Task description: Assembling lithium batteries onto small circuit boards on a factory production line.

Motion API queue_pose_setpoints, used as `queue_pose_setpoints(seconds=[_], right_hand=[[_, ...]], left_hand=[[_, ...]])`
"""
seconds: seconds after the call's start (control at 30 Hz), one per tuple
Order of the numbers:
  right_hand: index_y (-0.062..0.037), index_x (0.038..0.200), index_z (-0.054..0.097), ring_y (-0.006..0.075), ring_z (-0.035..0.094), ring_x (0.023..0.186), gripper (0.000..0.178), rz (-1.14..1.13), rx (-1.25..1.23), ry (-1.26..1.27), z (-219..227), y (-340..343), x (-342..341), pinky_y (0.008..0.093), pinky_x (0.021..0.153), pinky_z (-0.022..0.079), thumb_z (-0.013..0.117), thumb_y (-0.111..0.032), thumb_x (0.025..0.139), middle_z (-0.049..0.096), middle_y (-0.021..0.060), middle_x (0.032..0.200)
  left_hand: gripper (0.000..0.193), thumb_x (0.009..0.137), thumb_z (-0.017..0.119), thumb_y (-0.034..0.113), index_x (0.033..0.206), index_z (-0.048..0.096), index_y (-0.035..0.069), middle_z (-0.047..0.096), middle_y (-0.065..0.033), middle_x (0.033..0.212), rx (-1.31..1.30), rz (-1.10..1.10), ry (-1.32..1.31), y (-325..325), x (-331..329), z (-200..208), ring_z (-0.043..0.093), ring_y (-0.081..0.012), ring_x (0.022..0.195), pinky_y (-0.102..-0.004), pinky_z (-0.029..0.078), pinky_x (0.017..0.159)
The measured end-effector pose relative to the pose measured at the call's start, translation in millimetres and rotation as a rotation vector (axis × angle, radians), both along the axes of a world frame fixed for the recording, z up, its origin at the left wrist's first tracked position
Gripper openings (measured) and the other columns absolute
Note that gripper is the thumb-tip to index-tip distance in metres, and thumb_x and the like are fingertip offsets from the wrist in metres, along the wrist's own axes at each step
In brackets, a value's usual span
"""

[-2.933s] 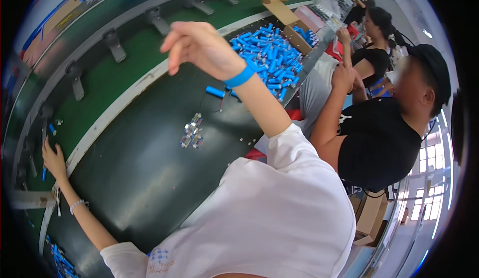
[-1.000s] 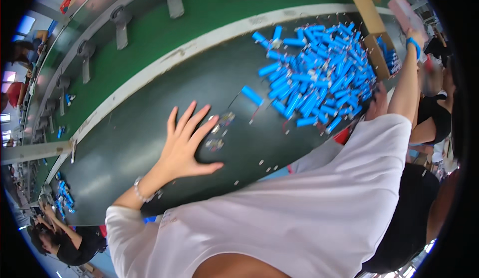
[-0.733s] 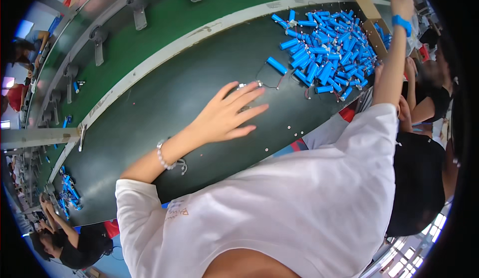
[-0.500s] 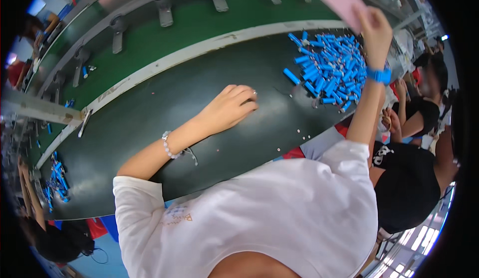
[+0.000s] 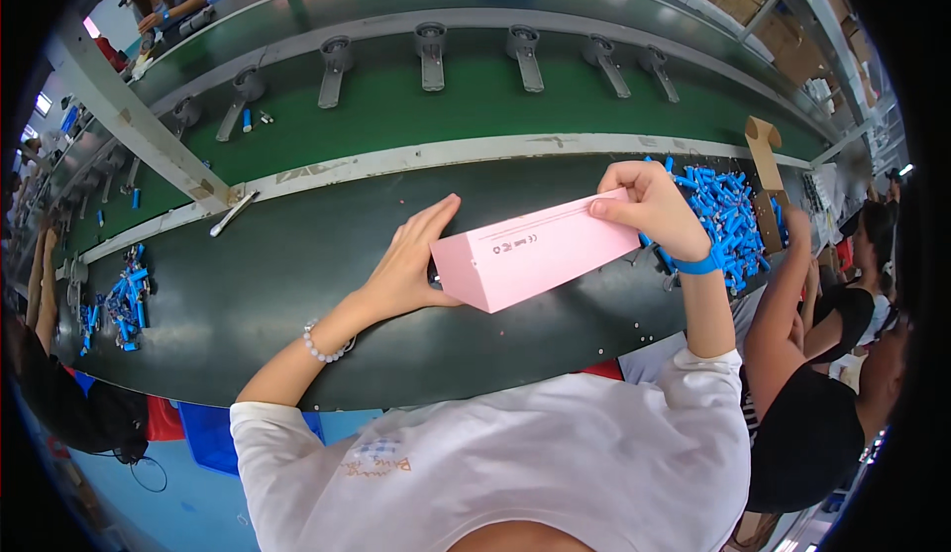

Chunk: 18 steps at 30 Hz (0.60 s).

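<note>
I hold a long pink carton (image 5: 530,250) over the dark conveyor belt (image 5: 297,255). My right hand (image 5: 649,205) grips its far end from above; a blue band sits on that wrist. My left hand (image 5: 411,260) rests flat against the carton's near end, fingers spread, with a bead bracelet on the wrist. A heap of small blue cylinders (image 5: 728,215) lies on the belt just right of my right hand.
A brown cardboard piece (image 5: 763,171) stands by the blue heap. Another blue pile (image 5: 119,300) lies at the belt's left end. A green upper belt (image 5: 475,97) with metal brackets runs behind. Other people sit at the right (image 5: 822,394) and far left.
My right hand has brought the pink carton down from high on the right to the belt's middle. My left hand lifted off the belt and met the carton's end.
</note>
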State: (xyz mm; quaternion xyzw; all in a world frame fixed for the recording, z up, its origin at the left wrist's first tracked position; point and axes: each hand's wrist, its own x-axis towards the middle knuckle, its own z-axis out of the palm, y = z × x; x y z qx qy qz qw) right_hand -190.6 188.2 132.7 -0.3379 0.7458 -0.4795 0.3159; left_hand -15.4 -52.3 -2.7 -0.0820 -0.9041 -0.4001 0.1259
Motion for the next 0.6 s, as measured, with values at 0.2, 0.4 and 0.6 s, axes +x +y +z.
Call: queue_pose_setpoints(seconds=[0.2,0.4,0.6], right_hand=[[-0.0009,0.078,0.062,0.0007,0.046,0.060,0.024,0.042,0.097,-0.183,-15.8,-5.0,-16.5,0.0168,0.053,0.035,0.063,-0.022,0.088,0.055,-0.0051,0.066],[-0.0002,0.102,0.065,0.0036,0.057,0.070,0.036,-0.054,0.130,-0.508,-54.6,-6.5,-22.7,0.0193,0.060,0.045,0.053,-0.034,0.094,0.065,0.0007,0.086],[-0.0102,0.097,0.059,-0.0019,0.039,0.041,0.021,0.017,-0.088,-1.186,-126.2,2.7,-34.4,0.0167,0.038,0.027,0.047,-0.028,0.096,0.053,-0.0058,0.062]], left_hand=[[0.099,0.060,0.081,0.038,0.139,0.033,0.004,0.028,-0.0202,0.144,-0.223,-0.007,0.047,-4.0,-1.2,-15.8,0.030,-0.0357,0.132,-0.0463,0.025,0.106],[0.098,0.055,0.081,0.048,0.132,0.042,0.002,0.037,-0.0205,0.137,-0.084,-0.139,-0.011,-0.9,-2.0,-5.3,0.031,-0.0381,0.130,-0.0494,0.023,0.105],[0.097,0.049,0.084,0.045,0.126,0.044,0.001,0.045,-0.0193,0.126,-0.281,0.000,0.036,8.7,-2.1,3.5,0.038,-0.0387,0.120,-0.0492,0.025,0.103]])
